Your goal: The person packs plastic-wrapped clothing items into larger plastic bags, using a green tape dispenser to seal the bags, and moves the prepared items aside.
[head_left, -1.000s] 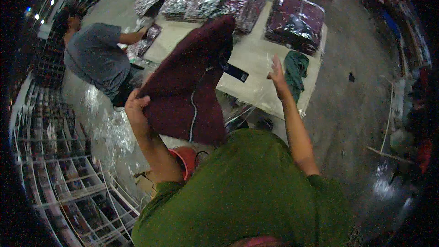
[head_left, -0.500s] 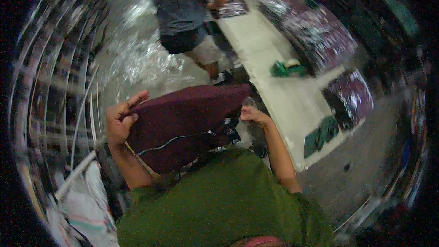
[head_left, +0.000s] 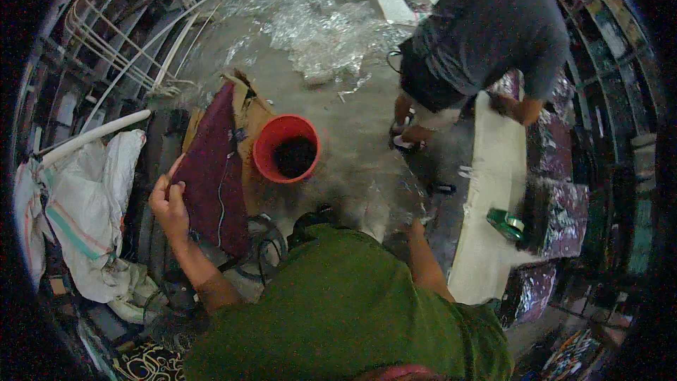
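My left hand point(head_left: 171, 201) grips the outer edge of a flat maroon fabric piece point(head_left: 211, 169), thumb on top. The piece hangs tilted, its narrow end pointing away, and a thin pale wavy line, perhaps a cord or zip, runs along it. Just right of it a red bucket point(head_left: 312, 142) with dark contents stands on the floor. Low on the right, my right hand point(head_left: 417, 227) is closed at the edge of a clear plastic sheet point(head_left: 384, 204); its fingers are partly hidden.
Another person point(head_left: 486, 28) in grey bends over a long cream bench point(head_left: 486, 190) at the right. A green tape dispenser point(head_left: 506, 224) lies on it, with plastic-wrapped maroon packages point(head_left: 564, 212) alongside. White sacks point(head_left: 92, 219) lie left; crumpled clear plastic point(head_left: 317, 35) covers the floor ahead.
My view has turned left, bringing the bucket and sacks into sight. The maroon piece has swung from lying across my front to pointing away at my left; my right hand has moved lower, apart from it.
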Tool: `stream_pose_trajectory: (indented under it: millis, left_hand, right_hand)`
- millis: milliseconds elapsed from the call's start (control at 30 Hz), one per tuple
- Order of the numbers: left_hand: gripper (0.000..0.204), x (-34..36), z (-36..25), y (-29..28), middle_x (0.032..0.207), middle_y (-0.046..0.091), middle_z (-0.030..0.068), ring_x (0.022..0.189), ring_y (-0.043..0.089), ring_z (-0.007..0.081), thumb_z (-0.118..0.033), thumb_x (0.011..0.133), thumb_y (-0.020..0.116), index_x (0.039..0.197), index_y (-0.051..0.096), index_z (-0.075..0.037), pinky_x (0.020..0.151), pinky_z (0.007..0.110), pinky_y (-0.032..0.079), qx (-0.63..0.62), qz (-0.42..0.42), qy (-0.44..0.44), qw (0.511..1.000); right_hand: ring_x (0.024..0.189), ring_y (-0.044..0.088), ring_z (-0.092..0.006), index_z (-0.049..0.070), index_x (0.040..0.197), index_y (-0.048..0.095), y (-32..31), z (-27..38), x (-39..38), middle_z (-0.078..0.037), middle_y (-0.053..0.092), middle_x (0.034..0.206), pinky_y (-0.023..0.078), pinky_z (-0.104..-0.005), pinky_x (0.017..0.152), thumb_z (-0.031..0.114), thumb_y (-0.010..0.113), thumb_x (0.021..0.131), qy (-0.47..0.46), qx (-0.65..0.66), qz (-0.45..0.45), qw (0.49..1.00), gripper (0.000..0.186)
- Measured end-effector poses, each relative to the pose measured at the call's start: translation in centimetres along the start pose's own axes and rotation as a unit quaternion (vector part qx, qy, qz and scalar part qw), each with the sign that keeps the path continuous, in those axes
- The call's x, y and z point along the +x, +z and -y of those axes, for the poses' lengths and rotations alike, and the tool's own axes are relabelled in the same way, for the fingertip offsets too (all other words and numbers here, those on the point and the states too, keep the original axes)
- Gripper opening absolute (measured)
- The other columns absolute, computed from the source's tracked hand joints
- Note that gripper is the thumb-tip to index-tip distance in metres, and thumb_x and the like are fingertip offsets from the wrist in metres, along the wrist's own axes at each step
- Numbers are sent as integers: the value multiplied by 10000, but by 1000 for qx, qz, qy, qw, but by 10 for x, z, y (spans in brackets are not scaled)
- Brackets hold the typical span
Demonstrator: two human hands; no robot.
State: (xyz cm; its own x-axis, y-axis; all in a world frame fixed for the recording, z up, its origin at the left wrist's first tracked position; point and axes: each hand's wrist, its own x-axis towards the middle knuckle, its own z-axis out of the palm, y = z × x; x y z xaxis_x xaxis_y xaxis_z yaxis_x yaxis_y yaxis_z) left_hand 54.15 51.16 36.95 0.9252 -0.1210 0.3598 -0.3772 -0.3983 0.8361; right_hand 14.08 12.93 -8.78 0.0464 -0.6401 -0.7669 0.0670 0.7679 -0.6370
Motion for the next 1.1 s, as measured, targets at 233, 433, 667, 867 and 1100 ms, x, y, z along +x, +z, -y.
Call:
stream_pose_trajectory:
  millis: [233, 433, 667, 867, 1100]
  left_hand:
    - [219, 54, 48, -15, 864, 628, 48, 776, 544, 107, -56, 803, 516, 936, 643, 62, 731, 247, 450, 88, -82, -68, 990]
    - [209, 55, 63, 11, 869, 609, 57, 762, 527, 133, -49, 829, 494, 937, 627, 72, 774, 270, 444, 82, -191, -145, 967]
    - [181, 124, 31, 148, 837, 594, 24, 777, 522, 106, -29, 823, 482, 909, 614, 62, 736, 261, 449, 95, -96, -197, 971]
    - [166, 236, -10, 270, 836, 585, 15, 774, 511, 99, -22, 813, 474, 887, 606, 47, 718, 249, 443, -17, 19, -147, 989]
    - [129, 324, -33, 389, 847, 555, 39, 783, 490, 129, -53, 787, 543, 872, 576, 39, 759, 267, 437, -146, -40, -134, 979]
  right_hand:
    - [896, 620, -310, -87, 1291, 380, 220, -17, 117, -241, 553, 1122, 528, -408, 773, 404, 571, 915, 87, -267, 278, 919, 647]
    - [732, 652, -276, 7, 1225, 442, 434, 72, 90, -169, 576, 1028, 550, -342, 560, 301, 641, 880, 21, -205, 263, 942, 496]
    - [857, 630, -228, 20, 1263, 453, 603, 181, 110, -145, 567, 1140, 538, -336, 707, 373, 668, 855, -102, -170, 295, 935, 580]
    - [907, 594, -169, 52, 1178, 583, 667, 224, 150, -86, 613, 1127, 471, -321, 725, 527, 612, 864, -251, -337, 281, 863, 570]
    - [1075, 550, -244, 101, 1362, 406, 639, 218, 83, -63, 503, 1298, 437, -437, 898, 729, 469, 835, 263, -81, 392, 878, 823]
